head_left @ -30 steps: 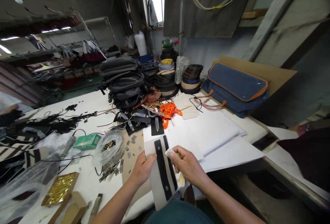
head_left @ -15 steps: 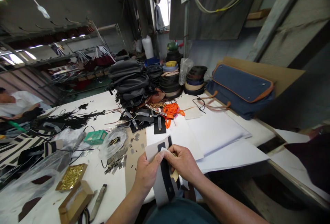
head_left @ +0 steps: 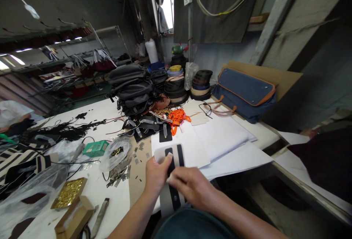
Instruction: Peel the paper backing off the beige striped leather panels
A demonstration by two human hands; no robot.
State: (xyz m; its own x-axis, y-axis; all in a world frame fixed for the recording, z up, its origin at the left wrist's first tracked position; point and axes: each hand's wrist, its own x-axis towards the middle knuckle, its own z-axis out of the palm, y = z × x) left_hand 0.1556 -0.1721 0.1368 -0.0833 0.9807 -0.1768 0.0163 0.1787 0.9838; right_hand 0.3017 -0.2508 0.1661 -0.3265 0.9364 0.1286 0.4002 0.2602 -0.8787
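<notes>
My left hand (head_left: 156, 173) grips the left edge of a pale fabric panel with black stripes (head_left: 179, 154), its thumb lying on a stripe. The panel tilts up from my lap at the table's edge, and a small dark round spot shows low on one stripe. Over the panel's right side, my right hand (head_left: 194, 187) is closed, thumb and forefinger pinched together. A small whitish bit shows at those fingertips, too blurred to name. The undersides of both hands are hidden.
On the table left lie flat metal plates (head_left: 119, 174), a plastic bag of small fittings (head_left: 117, 152), a green box (head_left: 95, 148) and a tray of brass pieces (head_left: 68, 193). Black bags (head_left: 132, 86) and orange ribbon (head_left: 178, 116) sit ahead; a blue bag (head_left: 244, 92) stands right.
My right hand has moved down the panel toward me, away from my left thumb, uncovering more of the stripes. My left hand keeps its hold. The whole view has shifted slightly.
</notes>
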